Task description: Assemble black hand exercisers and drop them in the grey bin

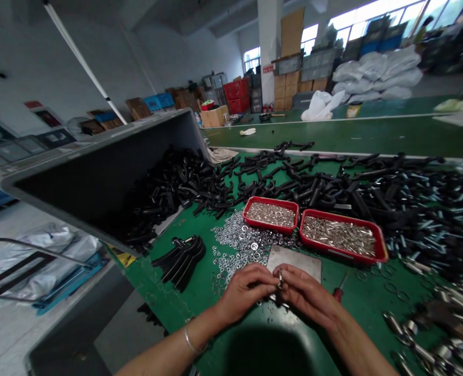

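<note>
Between the fingertips of both hands is a small shiny metal fitting [280, 279]; its exact kind is too small to make out. My left hand [245, 289] pinches it from one side with thumb and forefinger. From the other side, the closed fingers of my right hand [309, 293] grip it. Just behind the hands lies a flat metal plate [300, 261] on the green table [216, 318]. Loose metal washers and rings [235, 235] are spread beyond my left hand. A screwdriver with a red handle [337, 294] rests to the right of my right hand.
Two red trays hold small metal parts: a smaller one [251, 223] and a larger one [384, 245]. Black curved handles [182, 261] lie at left, with more spilling from a tipped grey crate [98, 137]. Metal tubes [415, 344] and a hammer [447, 318] lie at right.
</note>
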Tool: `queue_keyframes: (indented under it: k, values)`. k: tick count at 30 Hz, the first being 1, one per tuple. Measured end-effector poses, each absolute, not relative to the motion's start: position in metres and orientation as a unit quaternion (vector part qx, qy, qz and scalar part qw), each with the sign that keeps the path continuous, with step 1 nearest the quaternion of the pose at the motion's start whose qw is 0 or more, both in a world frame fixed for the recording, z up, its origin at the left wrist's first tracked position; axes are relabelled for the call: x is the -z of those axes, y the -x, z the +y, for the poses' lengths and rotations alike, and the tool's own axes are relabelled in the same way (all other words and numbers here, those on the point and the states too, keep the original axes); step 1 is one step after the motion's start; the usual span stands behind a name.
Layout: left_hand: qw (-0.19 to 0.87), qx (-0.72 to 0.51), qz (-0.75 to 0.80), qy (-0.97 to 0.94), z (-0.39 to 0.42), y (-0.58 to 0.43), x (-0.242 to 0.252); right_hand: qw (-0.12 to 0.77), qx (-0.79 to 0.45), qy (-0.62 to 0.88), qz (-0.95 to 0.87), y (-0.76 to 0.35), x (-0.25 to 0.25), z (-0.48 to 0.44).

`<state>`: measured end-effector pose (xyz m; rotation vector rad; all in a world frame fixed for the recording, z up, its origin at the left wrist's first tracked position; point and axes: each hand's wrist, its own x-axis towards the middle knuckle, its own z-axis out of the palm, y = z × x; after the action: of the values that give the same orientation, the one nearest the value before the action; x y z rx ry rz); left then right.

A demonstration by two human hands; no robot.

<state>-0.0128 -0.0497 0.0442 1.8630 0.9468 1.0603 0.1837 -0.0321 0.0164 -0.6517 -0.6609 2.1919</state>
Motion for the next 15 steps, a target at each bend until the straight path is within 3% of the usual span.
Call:
queue_keyframes:
  k: [3, 8, 11, 13, 15]
  values:
    - [0.347, -0.413, 0.363, -0.759, -0.054, 0.008, -0.054, 0.402, -0.821, 0.280, -0.292, -0.186, -0.028, -0.032]
    - [0.255, -0.269, 0.392, -0.842, -0.029, 0.039, -0.079, 0.472, -0.703, 0.371, -0.381, -0.189, -0.031, -0.028]
    - [0.087, -0.303, 0.545, -0.777, 0.001, 0.116, -0.086, 0.478, -0.661, 0.411, -0.406, -0.190, -0.016, -0.023]
    - [-0.071, -0.355, 0.670, -0.648, 0.016, 0.186, -0.084, 0.474, -0.646, 0.424, -0.423, -0.191, -0.003, -0.020]
    - [-0.164, -0.355, 0.755, -0.526, 0.026, 0.253, -0.079, 0.468, -0.639, 0.432, -0.431, -0.190, 0.008, -0.017]
